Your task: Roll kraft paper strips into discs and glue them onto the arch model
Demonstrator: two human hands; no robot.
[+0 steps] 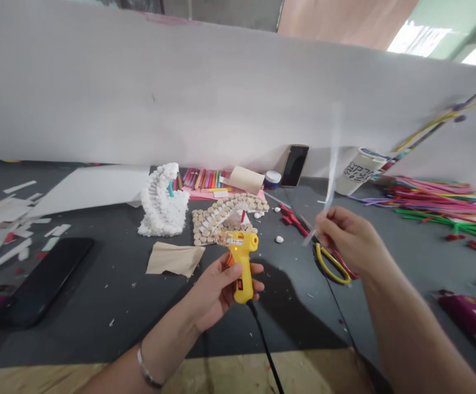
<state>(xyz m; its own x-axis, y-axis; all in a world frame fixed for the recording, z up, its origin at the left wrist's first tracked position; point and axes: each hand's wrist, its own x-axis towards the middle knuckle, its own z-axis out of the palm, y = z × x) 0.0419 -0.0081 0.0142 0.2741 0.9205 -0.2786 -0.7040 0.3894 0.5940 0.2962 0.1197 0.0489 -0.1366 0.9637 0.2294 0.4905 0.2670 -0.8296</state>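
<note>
My left hand (217, 287) is wrapped round a yellow hot glue gun (244, 268), its nozzle pointing left and a small orange light glowing on its side. A black cord runs down from the handle. Between the thumb and fingers of my right hand (347, 235) is a long translucent glue stick (334, 148), held upright and blurred by motion. Beyond the glue gun lies a curved model covered in small beige discs (221, 216). Left of it stands a curved model covered in white tufts (161, 205). Scissors with yellow and red handles (330, 265) lie below my right hand.
A phone (295, 165) leans on the wall beside a tilted white cup (361, 171). Coloured pipe cleaners (430, 197) are heaped at the right. A dark phone (49, 279), paper scraps (3, 224) and a beige cloth piece (175, 259) lie leftward. Crayons (205, 178) sit behind the models.
</note>
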